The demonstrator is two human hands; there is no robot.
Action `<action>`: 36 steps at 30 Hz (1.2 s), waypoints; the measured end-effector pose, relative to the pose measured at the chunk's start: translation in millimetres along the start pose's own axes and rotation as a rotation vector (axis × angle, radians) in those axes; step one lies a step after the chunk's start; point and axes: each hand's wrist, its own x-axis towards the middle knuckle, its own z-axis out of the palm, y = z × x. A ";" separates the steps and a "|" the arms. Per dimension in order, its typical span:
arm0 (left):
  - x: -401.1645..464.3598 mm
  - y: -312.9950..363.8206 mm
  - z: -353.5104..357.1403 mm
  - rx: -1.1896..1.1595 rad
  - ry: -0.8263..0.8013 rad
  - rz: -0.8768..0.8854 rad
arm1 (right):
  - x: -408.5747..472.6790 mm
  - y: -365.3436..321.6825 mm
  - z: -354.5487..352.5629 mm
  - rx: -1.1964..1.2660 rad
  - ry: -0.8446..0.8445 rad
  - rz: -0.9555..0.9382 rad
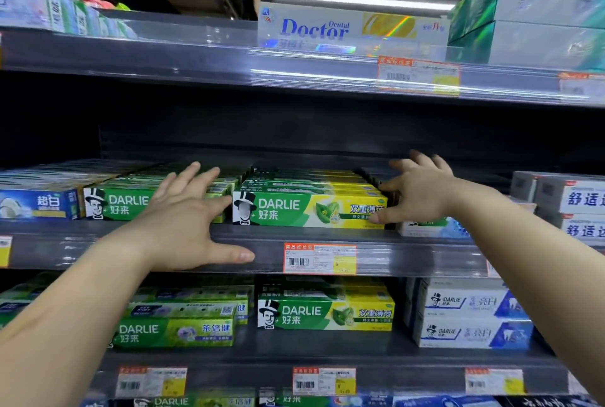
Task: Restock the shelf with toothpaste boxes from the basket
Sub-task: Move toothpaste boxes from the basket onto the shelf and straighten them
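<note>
Left hand (183,220): we spread it open, empty, beside the green Darlie box (309,210).
Right hand (422,190): open, fingers touching that box's right end.

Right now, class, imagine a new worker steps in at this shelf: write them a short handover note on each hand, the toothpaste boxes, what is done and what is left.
Left hand: open, empty, fingers spread over the green Darlie row on the middle shelf.
Right hand: open, no grip on anything, at the right end of the green-and-yellow Darlie row.
Boxes: both rows sit front-faced at the shelf edge, with more behind them.
Done: the middle shelf looks stocked here; hands seem to be squaring the rows.
Left: the basket is out of view, so remaining stock is unknown; check it, and the upper shelf has a bare stretch.
</note>
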 end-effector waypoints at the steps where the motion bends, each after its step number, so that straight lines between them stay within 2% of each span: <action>1: 2.1 0.8 -1.4 -0.003 0.004 -0.006 | 1.7 -0.4 -0.3 -0.008 -0.010 0.002; 8: 22.7 3.1 -9.9 -0.025 0.006 -0.044 | 5.7 1.7 6.0 0.025 -0.012 0.000; 14: 40.7 -0.4 -17.4 -0.009 -0.134 -0.078 | 9.9 -2.6 1.9 0.041 -0.034 0.022; 21: 45.8 -1.6 -17.1 -0.002 -0.196 -0.043 | 10.6 -2.4 -1.1 0.096 -0.093 0.039; 33: 49.2 -3.5 -15.7 0.038 -0.167 -0.020 | 8.8 -3.8 0.3 0.043 -0.075 0.020; 36: 48.6 -10.7 -13.5 -0.042 -0.083 -0.018 | 7.4 -0.3 1.0 0.024 -0.038 0.023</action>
